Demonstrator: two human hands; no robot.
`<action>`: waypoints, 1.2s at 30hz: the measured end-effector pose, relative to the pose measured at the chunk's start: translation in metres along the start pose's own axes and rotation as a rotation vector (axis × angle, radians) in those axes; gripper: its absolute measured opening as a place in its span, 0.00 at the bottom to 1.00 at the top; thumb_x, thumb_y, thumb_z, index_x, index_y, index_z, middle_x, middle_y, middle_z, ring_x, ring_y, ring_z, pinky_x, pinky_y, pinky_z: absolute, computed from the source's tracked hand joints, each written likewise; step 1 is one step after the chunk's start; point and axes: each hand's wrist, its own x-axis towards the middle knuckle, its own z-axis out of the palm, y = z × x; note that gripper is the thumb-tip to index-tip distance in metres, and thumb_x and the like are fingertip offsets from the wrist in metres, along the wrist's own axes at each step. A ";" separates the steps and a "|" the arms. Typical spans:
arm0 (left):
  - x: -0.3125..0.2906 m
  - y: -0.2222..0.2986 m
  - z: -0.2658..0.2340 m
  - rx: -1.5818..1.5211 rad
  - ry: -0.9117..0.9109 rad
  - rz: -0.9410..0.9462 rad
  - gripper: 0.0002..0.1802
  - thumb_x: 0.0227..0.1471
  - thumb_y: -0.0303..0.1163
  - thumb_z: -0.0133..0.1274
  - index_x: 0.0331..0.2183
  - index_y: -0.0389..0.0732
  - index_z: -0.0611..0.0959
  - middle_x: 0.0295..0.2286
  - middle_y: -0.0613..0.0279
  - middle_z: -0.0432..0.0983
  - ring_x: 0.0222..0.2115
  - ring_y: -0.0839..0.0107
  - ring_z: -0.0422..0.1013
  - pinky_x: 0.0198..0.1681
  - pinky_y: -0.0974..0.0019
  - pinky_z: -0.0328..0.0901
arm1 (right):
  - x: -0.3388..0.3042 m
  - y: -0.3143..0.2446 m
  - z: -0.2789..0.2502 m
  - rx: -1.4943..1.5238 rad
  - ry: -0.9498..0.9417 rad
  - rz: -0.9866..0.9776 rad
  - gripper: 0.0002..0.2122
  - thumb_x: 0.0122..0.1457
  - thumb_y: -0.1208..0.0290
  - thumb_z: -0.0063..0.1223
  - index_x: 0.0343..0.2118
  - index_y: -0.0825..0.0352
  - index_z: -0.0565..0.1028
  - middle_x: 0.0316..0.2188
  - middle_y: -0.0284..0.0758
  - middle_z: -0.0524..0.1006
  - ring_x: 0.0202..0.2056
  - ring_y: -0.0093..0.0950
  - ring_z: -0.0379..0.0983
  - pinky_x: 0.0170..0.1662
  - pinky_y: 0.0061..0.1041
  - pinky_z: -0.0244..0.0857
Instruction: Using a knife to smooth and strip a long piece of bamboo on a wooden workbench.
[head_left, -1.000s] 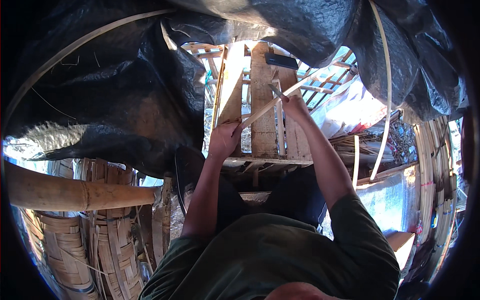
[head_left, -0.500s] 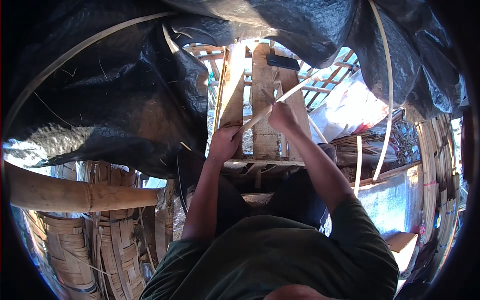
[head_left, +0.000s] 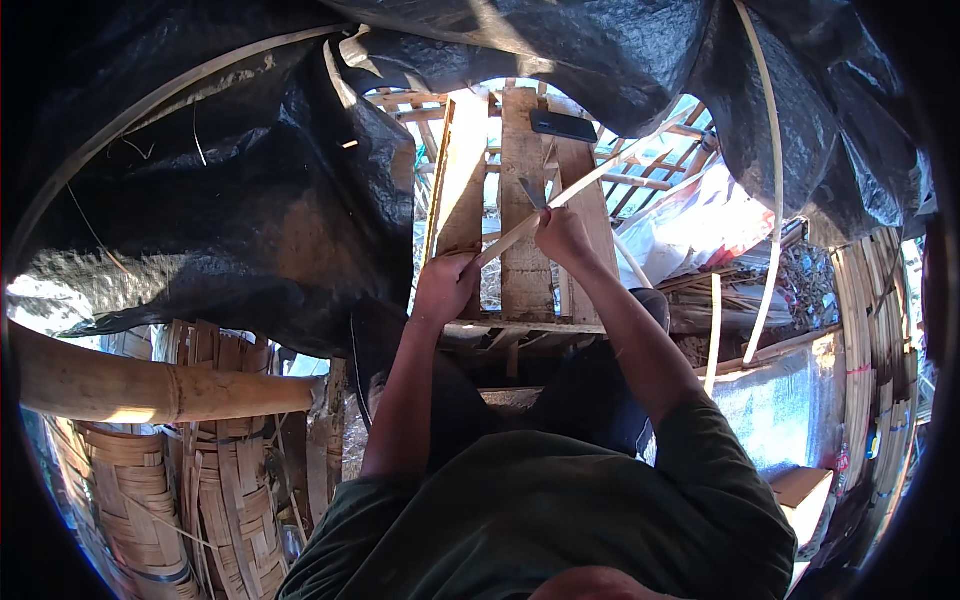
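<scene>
A long pale bamboo strip [head_left: 590,178] slants from my left hand up to the far right, over a bench of wooden planks [head_left: 526,270]. Its near end is in my left hand [head_left: 444,288], whose fingers are closed round it. My right hand [head_left: 566,238] is a fist around a knife; only the narrow blade [head_left: 533,193] shows, pointing up and left beside the strip. The knife's handle is hidden in the fist. Blade and strip cross close to my right knuckles; whether they touch I cannot tell.
A dark phone [head_left: 563,125] lies at the planks' far end. Black plastic sheeting [head_left: 220,200] hangs left and overhead. A thick bamboo pole [head_left: 170,380] and woven bamboo baskets [head_left: 140,500] are at the left. Thin strips [head_left: 778,200] and a white sack [head_left: 700,220] are at the right.
The knife blade has turned slightly and points further left. My left hand has moved a little down and left. Both hands keep their hold.
</scene>
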 end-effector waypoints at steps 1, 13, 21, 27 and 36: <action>-0.002 -0.002 0.000 0.003 0.004 -0.009 0.10 0.60 0.36 0.54 0.33 0.41 0.84 0.20 0.55 0.76 0.21 0.60 0.74 0.27 0.59 0.68 | 0.008 0.001 -0.004 -0.113 -0.144 -0.015 0.22 0.67 0.59 0.41 0.33 0.76 0.79 0.22 0.51 0.79 0.22 0.43 0.79 0.23 0.39 0.72; -0.001 0.002 0.000 -0.012 0.089 -0.005 0.13 0.60 0.36 0.53 0.28 0.38 0.81 0.21 0.49 0.74 0.24 0.48 0.73 0.28 0.53 0.66 | 0.019 -0.026 -0.030 0.175 -0.485 0.389 0.22 0.65 0.58 0.44 0.47 0.77 0.74 0.27 0.51 0.79 0.25 0.37 0.80 0.24 0.37 0.71; 0.000 0.006 -0.003 -0.016 0.018 -0.045 0.14 0.61 0.42 0.54 0.34 0.41 0.85 0.20 0.54 0.75 0.20 0.61 0.73 0.27 0.61 0.67 | 0.013 -0.022 -0.026 0.091 -0.447 0.331 0.21 0.67 0.59 0.40 0.43 0.77 0.75 0.25 0.48 0.79 0.20 0.34 0.78 0.18 0.34 0.68; -0.004 -0.002 -0.006 0.051 0.082 -0.041 0.15 0.60 0.43 0.54 0.32 0.42 0.85 0.20 0.54 0.76 0.21 0.58 0.74 0.27 0.59 0.67 | 0.032 -0.026 -0.052 0.172 -0.508 0.399 0.19 0.65 0.61 0.43 0.41 0.76 0.76 0.24 0.48 0.79 0.19 0.34 0.77 0.20 0.36 0.69; -0.004 -0.005 -0.003 0.079 0.170 0.032 0.13 0.59 0.40 0.55 0.30 0.40 0.83 0.21 0.50 0.76 0.23 0.51 0.74 0.28 0.53 0.67 | 0.032 -0.049 -0.066 0.199 -0.802 0.539 0.19 0.66 0.58 0.45 0.43 0.74 0.74 0.17 0.36 0.74 0.14 0.27 0.70 0.16 0.28 0.63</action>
